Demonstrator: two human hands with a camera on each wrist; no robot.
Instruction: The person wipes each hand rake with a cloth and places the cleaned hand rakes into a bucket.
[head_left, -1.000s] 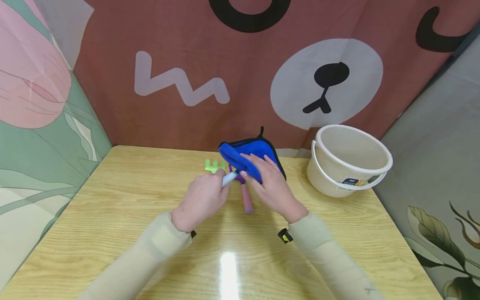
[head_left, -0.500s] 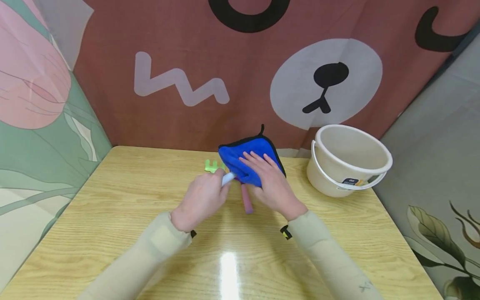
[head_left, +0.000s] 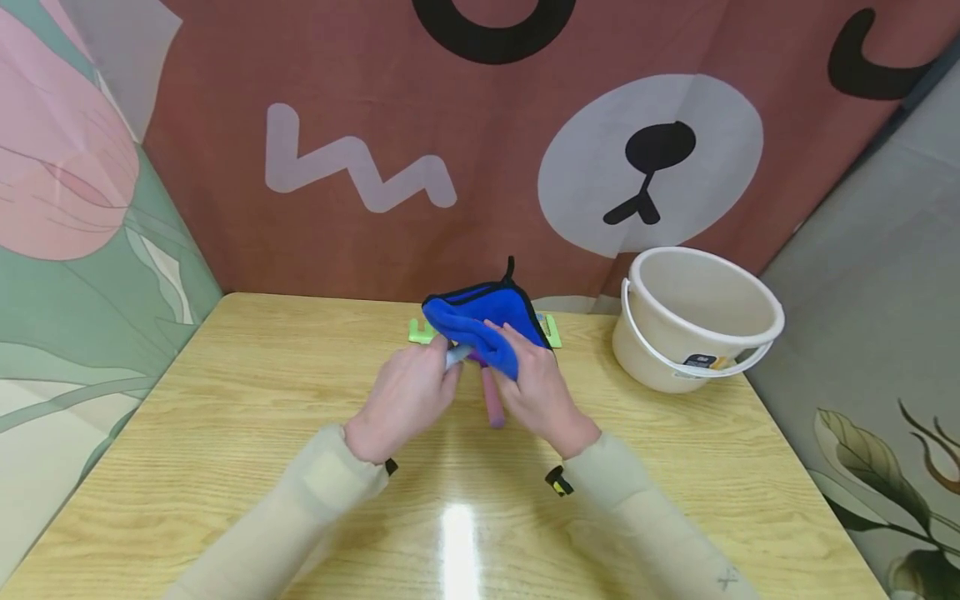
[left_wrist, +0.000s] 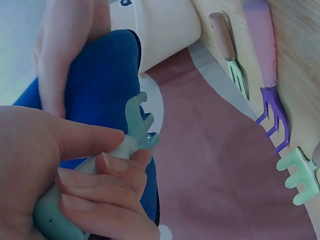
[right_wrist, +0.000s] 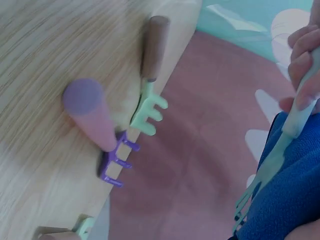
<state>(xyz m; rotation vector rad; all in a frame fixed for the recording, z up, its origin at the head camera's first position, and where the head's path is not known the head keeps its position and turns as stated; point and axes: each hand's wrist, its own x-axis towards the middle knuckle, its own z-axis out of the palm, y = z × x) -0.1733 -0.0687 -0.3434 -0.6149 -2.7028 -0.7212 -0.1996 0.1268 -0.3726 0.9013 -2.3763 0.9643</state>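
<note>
Left forearm [head_left: 292, 508] and right forearm [head_left: 652, 525] reach forward, converging. Left hand [head_left: 405, 392] grips, fingers [left_wrist: 102, 187] curled, thumb [left_wrist: 95, 139] extended. Right hand [head_left: 543, 396] near it, angled forward and leftward, holding.

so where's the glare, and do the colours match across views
Head view: white glare streak on the table, cloth bright blue; left wrist: cloth darker blue; right wrist: cloth darker too, soft shadow beside the purple rake.

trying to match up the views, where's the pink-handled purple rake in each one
Head: purple rake just below centre, partly hidden.
Left wrist: purple rake at upper right.
Right wrist: purple rake left of centre.
Shared landmark: blue cloth, in all three views.
</note>
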